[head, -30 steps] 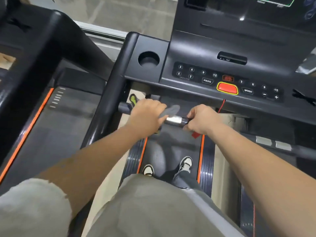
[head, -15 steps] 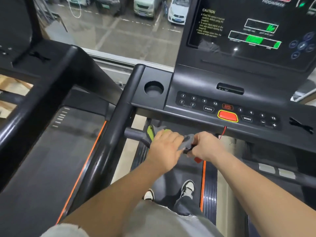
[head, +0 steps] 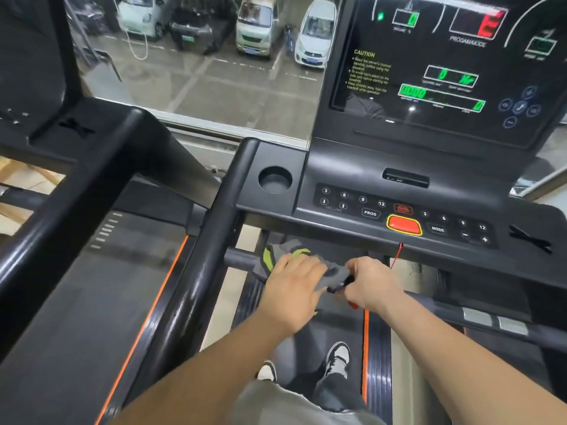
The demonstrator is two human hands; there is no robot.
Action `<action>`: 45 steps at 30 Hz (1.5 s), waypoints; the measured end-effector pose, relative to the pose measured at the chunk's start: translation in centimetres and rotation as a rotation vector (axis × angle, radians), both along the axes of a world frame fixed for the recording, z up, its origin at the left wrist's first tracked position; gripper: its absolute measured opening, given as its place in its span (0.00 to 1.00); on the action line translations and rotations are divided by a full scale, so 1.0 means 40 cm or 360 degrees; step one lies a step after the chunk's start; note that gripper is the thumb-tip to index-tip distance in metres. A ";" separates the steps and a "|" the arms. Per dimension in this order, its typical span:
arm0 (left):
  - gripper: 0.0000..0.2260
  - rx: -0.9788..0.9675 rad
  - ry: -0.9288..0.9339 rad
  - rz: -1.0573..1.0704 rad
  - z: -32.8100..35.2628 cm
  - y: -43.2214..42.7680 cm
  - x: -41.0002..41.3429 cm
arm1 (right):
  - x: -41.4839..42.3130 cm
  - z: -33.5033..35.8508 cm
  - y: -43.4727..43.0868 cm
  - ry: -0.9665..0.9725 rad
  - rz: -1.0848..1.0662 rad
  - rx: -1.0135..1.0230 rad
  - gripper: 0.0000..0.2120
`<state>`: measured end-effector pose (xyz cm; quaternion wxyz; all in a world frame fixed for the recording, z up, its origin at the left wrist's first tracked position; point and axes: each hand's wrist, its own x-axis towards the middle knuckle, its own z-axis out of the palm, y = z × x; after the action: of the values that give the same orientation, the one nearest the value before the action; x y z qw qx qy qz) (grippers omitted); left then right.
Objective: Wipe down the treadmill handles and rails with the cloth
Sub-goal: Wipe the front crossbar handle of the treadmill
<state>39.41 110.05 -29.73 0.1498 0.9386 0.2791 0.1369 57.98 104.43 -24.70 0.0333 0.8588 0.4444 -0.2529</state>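
The treadmill console [head: 399, 167] fills the upper right of the view, its screen lit and its red stop button [head: 403, 225] near the front edge. The long black left side rail [head: 196, 271] runs down from the console's corner toward the person, and the belt [head: 337, 329] lies below with two shoes on it.

Under the console a short front handlebar [head: 239, 259] juts inward from that rail. The cloth [head: 333, 276] (grey, with a lime-green edge) is draped over this bar, bunched between the two hands.

The left grip [head: 294, 289] lies on top of the cloth with its fingers curled over it and the bar beneath. The right grip [head: 372, 285] is closed round the bar at the cloth's right end — whether it also pinches the fabric I cannot tell.

The step in hand looks like the wiping of the front handlebar, so the task seems early, with the side rails not yet reached. The next move likely calls for sliding the cloth along the bar under firm pressure — then shifting to the left side rail, keeping clear of the red safety cord [head: 397, 256] hanging just beside the right grip.
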 end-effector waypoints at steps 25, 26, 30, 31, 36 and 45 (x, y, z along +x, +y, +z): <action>0.08 -0.0135 0.0437 0.0660 0.089 0.153 -0.109 | -0.018 0.025 0.012 0.0056 -0.0066 -0.0085 0.13; 0.10 -0.0066 0.0522 0.0648 0.092 0.138 -0.075 | -0.019 0.025 0.009 0.0065 -0.0062 -0.0077 0.14; 0.11 0.0078 0.0436 0.0548 0.051 0.097 -0.055 | -0.019 0.020 -0.004 0.0013 0.0031 -0.0023 0.16; 0.11 0.0128 0.0302 0.0461 0.036 0.086 -0.083 | -0.016 0.018 -0.004 -0.0010 0.0068 -0.0015 0.17; 0.23 0.0336 0.0190 0.0186 -0.020 0.055 -0.198 | -0.007 0.019 -0.002 -0.0065 0.0147 0.0011 0.18; 0.17 -0.0507 0.0930 0.0563 0.100 0.221 0.023 | -0.002 0.019 0.005 -0.0060 0.0137 0.0006 0.14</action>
<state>40.35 118.91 -25.74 0.1819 0.8402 0.4857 -0.1582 57.90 104.64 -23.96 0.0508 0.8435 0.4807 -0.2342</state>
